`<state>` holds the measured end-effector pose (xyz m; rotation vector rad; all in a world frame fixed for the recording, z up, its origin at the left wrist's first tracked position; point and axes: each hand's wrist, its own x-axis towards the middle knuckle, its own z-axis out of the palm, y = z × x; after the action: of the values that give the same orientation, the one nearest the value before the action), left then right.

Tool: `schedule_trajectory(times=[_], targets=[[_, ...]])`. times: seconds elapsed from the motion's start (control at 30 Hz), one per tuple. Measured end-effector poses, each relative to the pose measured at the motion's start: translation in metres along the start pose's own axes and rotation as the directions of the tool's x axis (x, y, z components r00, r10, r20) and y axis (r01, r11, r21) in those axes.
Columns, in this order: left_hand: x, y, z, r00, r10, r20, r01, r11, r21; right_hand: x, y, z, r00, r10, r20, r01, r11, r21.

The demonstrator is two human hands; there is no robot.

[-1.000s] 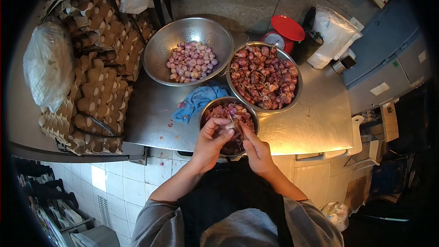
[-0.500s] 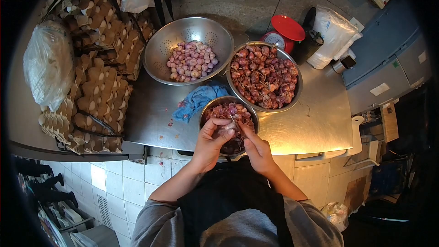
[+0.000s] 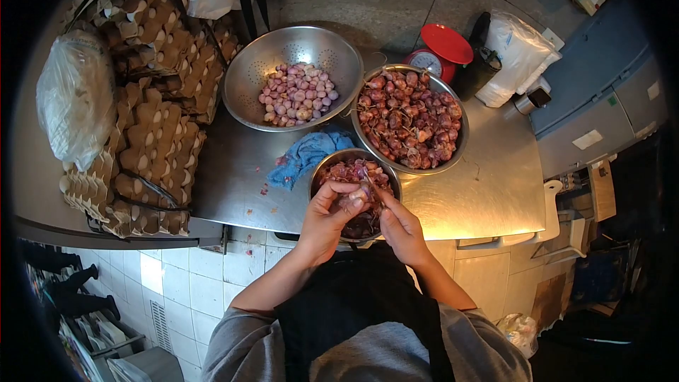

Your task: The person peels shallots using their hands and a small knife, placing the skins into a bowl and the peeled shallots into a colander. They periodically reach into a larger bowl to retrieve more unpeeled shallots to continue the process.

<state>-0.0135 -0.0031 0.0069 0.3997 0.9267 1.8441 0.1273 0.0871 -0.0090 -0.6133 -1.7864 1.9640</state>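
Note:
My left hand (image 3: 327,218) is closed, with a pale, partly peeled shallot (image 3: 362,194) pinched between thumb and fingers. In my right hand (image 3: 403,232) is a small knife (image 3: 368,178), its thin blade at the shallot and its handle mostly hidden by the fingers. Both hands hover over a small steel bowl (image 3: 312,182) holding reddish papery skins (image 3: 346,170). Behind it on the right, a larger steel bowl (image 3: 463,138) is heaped with unpeeled shallots (image 3: 407,117). A steel colander (image 3: 240,74) at the back left contains peeled shallots (image 3: 298,95).
A blue cloth (image 3: 311,152) lies crumpled left of the small bowl on the steel table (image 3: 233,184). Stacked egg trays (image 3: 152,155) and a plastic bag (image 3: 76,99) fill the left side. A red scale (image 3: 445,46) stands behind the large bowl, near white bags (image 3: 513,56).
My right hand has shifted slightly right and toward me. The shallot has turned a little between my left fingers, and the knife has shifted slightly. The bowls and colander have stayed put.

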Motion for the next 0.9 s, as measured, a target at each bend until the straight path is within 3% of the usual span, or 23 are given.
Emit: schedule_trajectory(times=[0.03,0.13,0.37,0.5,0.57,0.63,0.9], targets=[[0.000,0.000,0.000,1.000,-0.002,0.015,0.002,1.000,-0.004,0.000,0.000,-0.001,0.999,0.047,0.005,-0.047,0.995,0.086],[0.001,0.001,-0.001,0.998,-0.016,0.064,0.018,0.999,-0.035,0.004,-0.008,0.002,0.997,0.061,-0.036,-0.058,0.994,0.096],[0.003,0.012,0.004,0.992,-0.068,0.102,0.081,0.988,-0.132,0.009,-0.010,-0.009,0.993,0.056,-0.104,-0.066,0.994,-0.089],[0.006,0.006,0.002,0.999,-0.004,0.044,0.005,1.000,-0.028,0.001,-0.018,-0.004,0.994,0.102,-0.037,-0.105,0.991,-0.081],[0.006,0.003,0.002,0.998,0.055,0.005,-0.055,0.996,0.072,0.001,-0.024,0.003,1.000,0.002,-0.009,-0.004,0.983,-0.184],[0.006,0.002,0.003,0.995,0.101,0.025,-0.103,0.988,0.113,0.004,-0.025,0.007,0.973,-0.225,0.047,0.225,0.893,-0.389],[0.008,-0.002,0.000,0.975,0.218,0.037,-0.221,0.942,0.251,0.006,-0.027,0.005,0.984,-0.173,0.039,0.175,0.906,-0.385]])
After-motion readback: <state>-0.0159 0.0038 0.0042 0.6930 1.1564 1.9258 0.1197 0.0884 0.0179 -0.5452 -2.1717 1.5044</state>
